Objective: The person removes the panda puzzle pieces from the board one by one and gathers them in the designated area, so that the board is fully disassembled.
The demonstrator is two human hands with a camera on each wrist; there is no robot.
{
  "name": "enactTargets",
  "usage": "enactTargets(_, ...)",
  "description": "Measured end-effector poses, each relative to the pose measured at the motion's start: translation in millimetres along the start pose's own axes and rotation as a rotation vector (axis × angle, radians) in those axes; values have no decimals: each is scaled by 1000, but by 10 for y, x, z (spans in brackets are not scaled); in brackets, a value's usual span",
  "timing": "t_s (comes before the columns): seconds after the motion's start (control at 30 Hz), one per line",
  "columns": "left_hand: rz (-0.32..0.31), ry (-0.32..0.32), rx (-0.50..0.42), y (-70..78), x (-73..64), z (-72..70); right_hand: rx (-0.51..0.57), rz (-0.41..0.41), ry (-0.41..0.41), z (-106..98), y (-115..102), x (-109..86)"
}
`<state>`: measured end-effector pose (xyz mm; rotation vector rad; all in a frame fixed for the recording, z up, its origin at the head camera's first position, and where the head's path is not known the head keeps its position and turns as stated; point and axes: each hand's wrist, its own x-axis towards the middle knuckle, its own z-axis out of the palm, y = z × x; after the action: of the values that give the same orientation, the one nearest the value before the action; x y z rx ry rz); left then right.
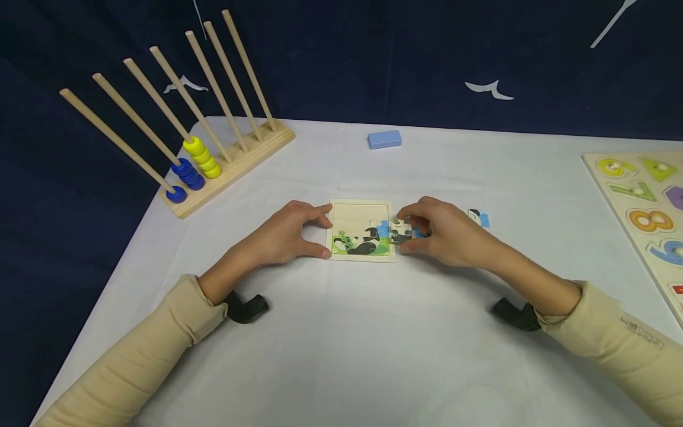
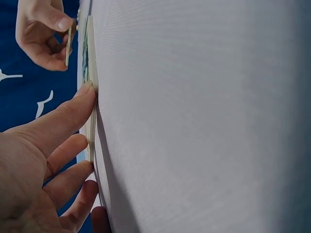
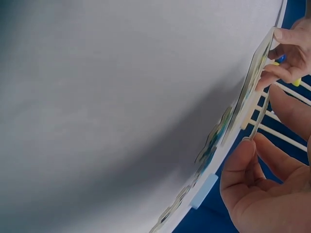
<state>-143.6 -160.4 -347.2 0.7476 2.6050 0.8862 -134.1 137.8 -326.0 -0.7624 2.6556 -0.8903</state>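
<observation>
A small wooden puzzle board (image 1: 363,259) with a panda picture lies flat on the white table. Panda pieces fill its lower part and some of its right side; bare wood shows at the top. My left hand (image 1: 288,231) holds the board's left side, thumb at the near corner and fingers at the far one. Just beyond the right edge, my right hand (image 1: 445,231) pinches a panda puzzle piece (image 1: 401,231) between thumb and fingers. In the right wrist view this piece (image 3: 261,116) is tilted up on edge, raised off the table. Fingers partly hide a blue-edged piece (image 1: 420,233) beneath.
Another loose puzzle piece (image 1: 478,217) lies behind my right hand. A blue block (image 1: 384,139) sits near the back edge. At back left stands a wooden peg rack (image 1: 235,169) with blue and yellow rings. A number-and-shape board (image 1: 619,201) lies at far right.
</observation>
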Motion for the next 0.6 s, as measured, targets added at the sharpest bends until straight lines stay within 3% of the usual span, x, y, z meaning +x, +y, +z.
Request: enactTargets(0.6,1,-2,14,4,-15,1,-33,36,29,-148,238,-293)
